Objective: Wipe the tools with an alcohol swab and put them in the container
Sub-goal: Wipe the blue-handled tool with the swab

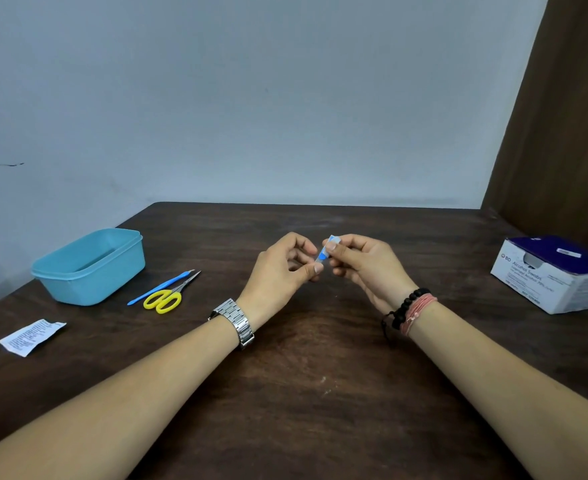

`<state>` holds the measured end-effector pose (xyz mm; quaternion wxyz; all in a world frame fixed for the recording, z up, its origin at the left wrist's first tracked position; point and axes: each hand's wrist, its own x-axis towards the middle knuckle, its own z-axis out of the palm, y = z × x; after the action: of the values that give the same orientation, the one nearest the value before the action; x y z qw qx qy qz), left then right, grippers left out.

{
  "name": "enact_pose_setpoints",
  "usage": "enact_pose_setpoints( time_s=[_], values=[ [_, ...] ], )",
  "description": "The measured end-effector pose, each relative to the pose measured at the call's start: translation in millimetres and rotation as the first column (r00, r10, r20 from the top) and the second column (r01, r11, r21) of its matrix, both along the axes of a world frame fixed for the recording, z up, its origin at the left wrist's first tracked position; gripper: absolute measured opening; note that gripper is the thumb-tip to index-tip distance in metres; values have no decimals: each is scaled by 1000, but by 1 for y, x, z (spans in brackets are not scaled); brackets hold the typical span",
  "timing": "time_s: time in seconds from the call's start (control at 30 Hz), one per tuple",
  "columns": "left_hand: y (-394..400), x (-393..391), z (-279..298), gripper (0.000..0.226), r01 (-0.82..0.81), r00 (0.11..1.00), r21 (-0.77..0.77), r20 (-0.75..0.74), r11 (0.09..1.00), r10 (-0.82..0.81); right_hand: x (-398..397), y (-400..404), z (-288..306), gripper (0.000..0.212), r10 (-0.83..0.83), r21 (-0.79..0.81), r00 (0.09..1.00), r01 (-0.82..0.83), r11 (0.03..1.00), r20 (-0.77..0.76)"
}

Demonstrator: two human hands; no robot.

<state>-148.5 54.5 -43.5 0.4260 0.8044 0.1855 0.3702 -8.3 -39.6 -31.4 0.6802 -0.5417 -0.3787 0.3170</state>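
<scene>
- Left hand (pixel 285 265) and right hand (pixel 361 265) both pinch a swab packet (pixel 325 252) above mid-table, seemingly opening it.
- Scissors (pixel 167 296) and blue tool (pixel 162 287) lie unwiped at left, just right of the seemingly empty container (pixel 77 282).
- Wiping and storing remain.

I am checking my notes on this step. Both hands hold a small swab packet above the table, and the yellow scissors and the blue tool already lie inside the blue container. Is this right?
Not quite. In the head view the yellow scissors and the blue tool lie on the table beside the blue container, not inside it. The rest holds: the left hand and the right hand both pinch the small swab packet above the table.
</scene>
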Motion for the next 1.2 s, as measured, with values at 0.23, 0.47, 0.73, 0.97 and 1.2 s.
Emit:
enact_pose_setpoints(
  time_s=[0.23,0.47,0.73,0.97,1.2],
  values=[
    [0,0,1,20,4,1000,3,-1,1000,-4,-3,0,-1,5,1,-10,1000,-1,1000,28],
    [0,-2,1,21,4,1000,-3,21,1000,-4,-4,1,-4,5,39,-54,998,-37,998,50],
    [-1,1,0,20,11,1000,-2,1,1000,-11,2,1,-2,5,-13,10,1000,13,1000,18],
    [1,-2,2,19,4,1000,-8,-3,1000,-4,-3,3,-4,9,-4,-28,997,6,1000,82],
    [1,-1,0,23,-16,1000,26,-18,1000,17,-2,0,-2,6,-1,-27,997,3,1000,82]
  ],
)
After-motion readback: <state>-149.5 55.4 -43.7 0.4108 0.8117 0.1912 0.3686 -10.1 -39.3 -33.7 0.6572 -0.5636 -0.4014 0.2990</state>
